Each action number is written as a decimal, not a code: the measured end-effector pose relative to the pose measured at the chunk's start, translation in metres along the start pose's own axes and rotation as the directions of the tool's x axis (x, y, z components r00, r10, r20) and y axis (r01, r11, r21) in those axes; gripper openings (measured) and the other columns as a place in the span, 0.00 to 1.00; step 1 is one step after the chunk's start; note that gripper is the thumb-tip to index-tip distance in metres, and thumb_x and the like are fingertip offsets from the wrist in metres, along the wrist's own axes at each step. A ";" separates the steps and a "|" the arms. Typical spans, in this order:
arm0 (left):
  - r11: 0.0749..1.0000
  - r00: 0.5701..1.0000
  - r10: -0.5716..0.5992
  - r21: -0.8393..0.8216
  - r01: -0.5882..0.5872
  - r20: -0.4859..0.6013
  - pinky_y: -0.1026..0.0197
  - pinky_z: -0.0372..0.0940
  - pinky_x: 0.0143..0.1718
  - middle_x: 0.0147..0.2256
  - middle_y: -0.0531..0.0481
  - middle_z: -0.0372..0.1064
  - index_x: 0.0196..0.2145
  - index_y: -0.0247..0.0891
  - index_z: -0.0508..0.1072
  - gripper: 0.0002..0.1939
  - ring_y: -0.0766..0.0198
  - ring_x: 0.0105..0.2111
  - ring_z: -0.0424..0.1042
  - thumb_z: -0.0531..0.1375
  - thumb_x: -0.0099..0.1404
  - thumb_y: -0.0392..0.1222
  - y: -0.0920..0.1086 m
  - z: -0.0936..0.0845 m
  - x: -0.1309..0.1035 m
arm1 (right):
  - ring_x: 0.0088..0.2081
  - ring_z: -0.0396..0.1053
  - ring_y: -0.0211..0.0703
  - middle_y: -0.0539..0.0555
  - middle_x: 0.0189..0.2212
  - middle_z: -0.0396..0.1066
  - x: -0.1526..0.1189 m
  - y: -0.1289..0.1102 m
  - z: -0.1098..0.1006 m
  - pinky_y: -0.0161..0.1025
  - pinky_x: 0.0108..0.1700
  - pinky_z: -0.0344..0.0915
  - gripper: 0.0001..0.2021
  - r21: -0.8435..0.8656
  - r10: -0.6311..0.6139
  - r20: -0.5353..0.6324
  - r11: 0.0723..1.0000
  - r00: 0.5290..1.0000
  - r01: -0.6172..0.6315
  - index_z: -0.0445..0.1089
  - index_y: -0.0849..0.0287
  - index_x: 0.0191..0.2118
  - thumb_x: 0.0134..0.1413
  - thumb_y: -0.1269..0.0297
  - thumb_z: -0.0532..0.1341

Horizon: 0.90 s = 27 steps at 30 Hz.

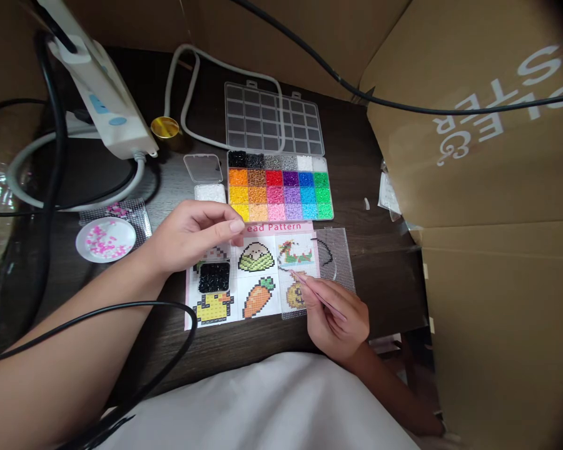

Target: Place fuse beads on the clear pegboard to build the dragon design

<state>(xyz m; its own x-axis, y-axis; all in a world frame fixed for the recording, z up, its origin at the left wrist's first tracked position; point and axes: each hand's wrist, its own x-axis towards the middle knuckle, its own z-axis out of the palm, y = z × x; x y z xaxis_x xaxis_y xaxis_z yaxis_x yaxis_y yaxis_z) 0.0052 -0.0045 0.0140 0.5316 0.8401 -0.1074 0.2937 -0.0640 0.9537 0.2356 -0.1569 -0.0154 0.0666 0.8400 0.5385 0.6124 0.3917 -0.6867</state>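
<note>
My right hand grips pink tweezers, their tips down at a clear pegboard that overlaps the right side of a bead pattern sheet. A curved outline of black and white beads stands on the pegboard. My left hand hovers over the sheet's upper left, fingers curled with thumb and forefinger together; whether something small is between them cannot be seen. Below it, a small clear box of black beads rests on the sheet. A box of white beads lies partly behind this hand.
A compartment box of coloured beads stands behind the sheet, its clear lid folded back. At left are a white dish with pink beads, a gold cup and a power strip. Cardboard walls and black cables surround the table.
</note>
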 end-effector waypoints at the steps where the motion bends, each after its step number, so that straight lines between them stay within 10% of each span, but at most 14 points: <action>1: 1.000 1.000 0.001 -0.003 -0.001 0.000 0.64 0.68 0.31 0.25 0.50 0.77 0.26 0.38 0.77 0.16 0.63 0.27 0.75 0.62 0.65 0.51 0.000 0.000 0.000 | 0.36 0.82 0.43 0.56 0.38 0.83 0.000 0.000 0.000 0.37 0.38 0.81 0.18 -0.001 -0.003 0.007 1.000 1.000 0.003 0.77 0.57 0.50 0.57 0.80 0.63; 27: 1.000 1.000 0.018 0.002 -0.018 0.005 0.67 0.67 0.30 0.25 0.51 0.77 0.27 0.37 0.78 0.14 0.64 0.27 0.75 0.62 0.65 0.48 0.000 0.000 0.000 | 0.36 0.81 0.42 0.55 0.37 0.83 -0.001 0.000 0.000 0.36 0.39 0.79 0.19 -0.008 -0.006 0.014 1.000 1.000 0.006 0.77 0.57 0.50 0.55 0.82 0.64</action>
<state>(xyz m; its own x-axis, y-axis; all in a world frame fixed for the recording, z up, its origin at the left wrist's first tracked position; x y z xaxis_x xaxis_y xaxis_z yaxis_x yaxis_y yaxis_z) 0.0055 -0.0044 0.0142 0.5413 0.8359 -0.0915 0.2854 -0.0803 0.9550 0.2361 -0.1577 -0.0161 0.0521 0.8425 0.5361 0.6194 0.3938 -0.6791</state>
